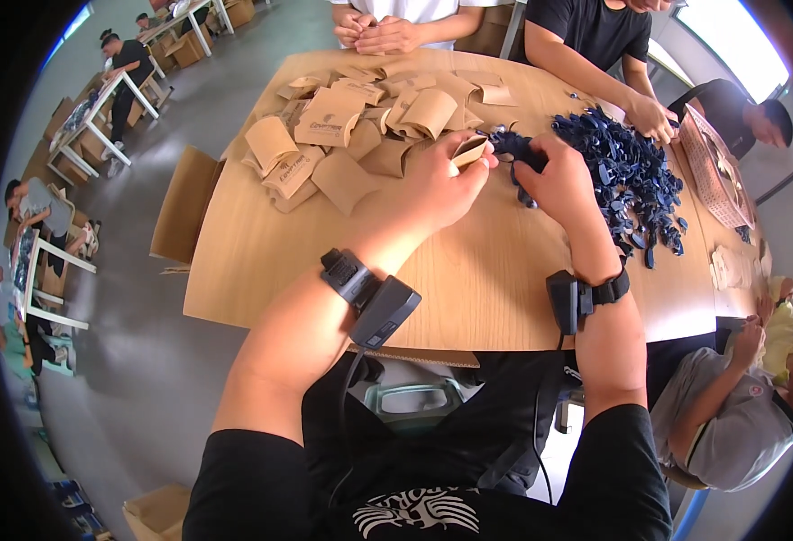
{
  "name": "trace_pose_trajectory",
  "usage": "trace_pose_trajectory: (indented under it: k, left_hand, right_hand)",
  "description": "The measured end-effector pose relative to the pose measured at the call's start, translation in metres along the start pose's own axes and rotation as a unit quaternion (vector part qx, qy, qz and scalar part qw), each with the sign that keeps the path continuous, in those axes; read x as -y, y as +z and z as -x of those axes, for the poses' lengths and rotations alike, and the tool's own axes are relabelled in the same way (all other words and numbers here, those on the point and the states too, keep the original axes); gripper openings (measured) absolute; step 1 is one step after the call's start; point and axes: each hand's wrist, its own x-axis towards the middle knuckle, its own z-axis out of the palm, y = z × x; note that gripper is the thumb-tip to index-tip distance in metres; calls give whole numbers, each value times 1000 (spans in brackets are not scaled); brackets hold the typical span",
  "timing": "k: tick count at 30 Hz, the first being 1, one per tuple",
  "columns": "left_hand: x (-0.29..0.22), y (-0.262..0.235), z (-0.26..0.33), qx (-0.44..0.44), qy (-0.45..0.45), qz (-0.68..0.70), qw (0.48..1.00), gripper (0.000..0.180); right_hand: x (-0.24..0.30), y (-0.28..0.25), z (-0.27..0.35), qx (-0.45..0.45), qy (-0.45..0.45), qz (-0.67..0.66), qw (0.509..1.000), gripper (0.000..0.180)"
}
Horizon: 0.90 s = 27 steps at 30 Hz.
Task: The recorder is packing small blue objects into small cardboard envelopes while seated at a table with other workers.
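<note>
Gripping a small kraft pillow box [469,151] above the wooden table [468,279], the left hand [437,185] is closed around it; the right hand [554,180] pinches a dark blue fabric piece [515,146] at its mouth. Flat boxes [338,126] lie left, blue pieces [626,176] heaped right.

Packing workshop: rows of worktables [99,117]

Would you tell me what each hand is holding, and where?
Left hand pinches a small brown box by its open end; right hand grips a dark blue piece at its middle.
</note>
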Motion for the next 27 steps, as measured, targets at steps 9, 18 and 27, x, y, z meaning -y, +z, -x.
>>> trace_pose_trajectory:
  k: [9,18,27]
  left_hand:
    - [4,10,-4,-30,119,93,988,26]
    - [-3,1,-5,-123,139,-50,981,30]
    - [-22,6,16,-12,242,4,970,43]
  right_hand:
    - [20,4,10,9,-128,-168,977,30]
    - [30,-8,7,2,62,-441,895,21]
    - [47,6,22,-12,-62,-695,716,15]
